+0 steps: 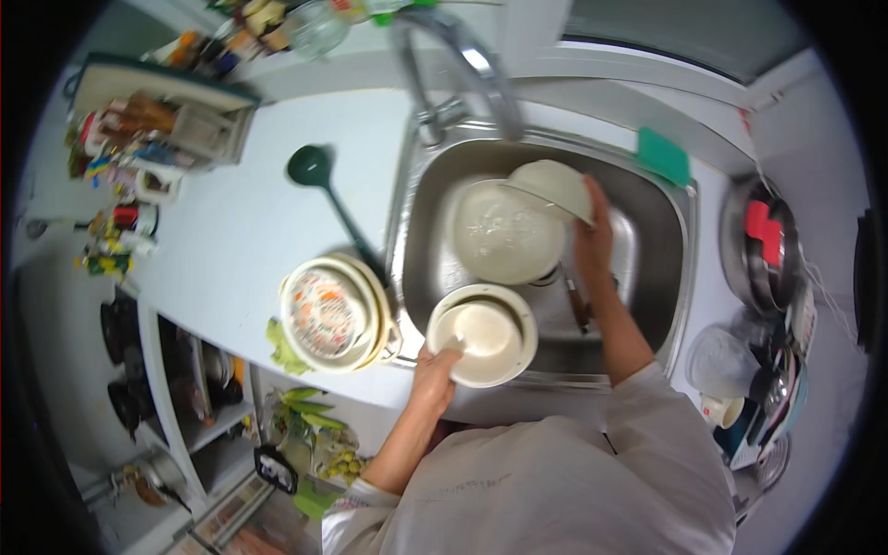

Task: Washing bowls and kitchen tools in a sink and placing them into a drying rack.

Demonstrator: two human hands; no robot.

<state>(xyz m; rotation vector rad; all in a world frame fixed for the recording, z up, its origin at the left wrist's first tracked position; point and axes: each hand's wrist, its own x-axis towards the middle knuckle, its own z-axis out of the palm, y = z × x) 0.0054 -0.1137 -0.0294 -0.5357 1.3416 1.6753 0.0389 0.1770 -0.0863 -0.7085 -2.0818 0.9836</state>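
My left hand [436, 374] grips the rim of two nested cream bowls [485, 333] at the sink's front edge, thumb over the inside. In my right hand [594, 222] is another cream bowl [548, 186], tilted on its side above the basin. Under it, a large pale bowl [503, 239] with what looks like clear water sits in the stainless steel sink [645, 298]. A utensil with a brown handle [577, 305] lies on the sink floor beside the large bowl, partly hidden by my right forearm.
Left of the sink stand stacked bowls [329, 316], the top one patterned inside, with a dark green ladle [336, 198] behind. The chrome faucet [479, 62] arches over the sink's back. A green scraper-like piece [662, 156] rests on the back right rim; metal pans [760, 243] stand at right.
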